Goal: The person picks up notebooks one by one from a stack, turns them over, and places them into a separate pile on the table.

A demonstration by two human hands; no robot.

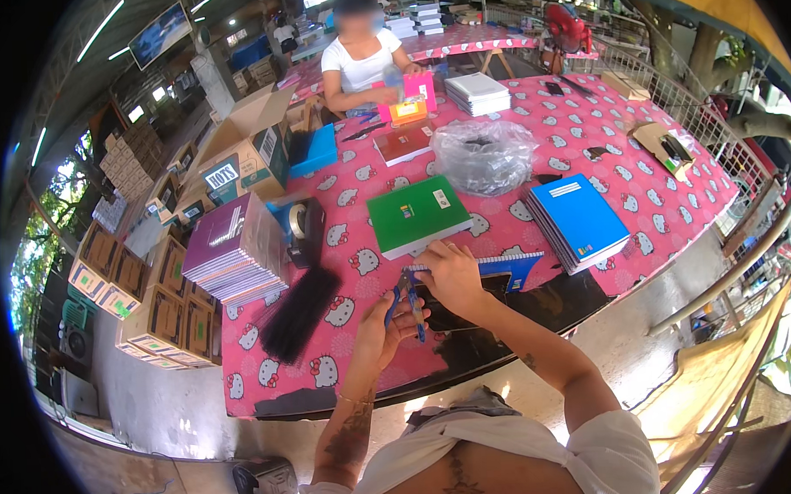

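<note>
The pens (pixel 404 306), a small bundle of thin blue and dark sticks, sit in my left hand (pixel 383 328), which is curled closed around their lower ends near the table (pixel 530 112) edge at six o'clock. My right hand (pixel 450 276) pinches their tops with bent fingers. They look light, stiff and smooth, likely to slide apart, so I judge a grip around the middle holds best. The green notebook (pixel 416 215) lies at twelve o'clock of my hands.
</note>
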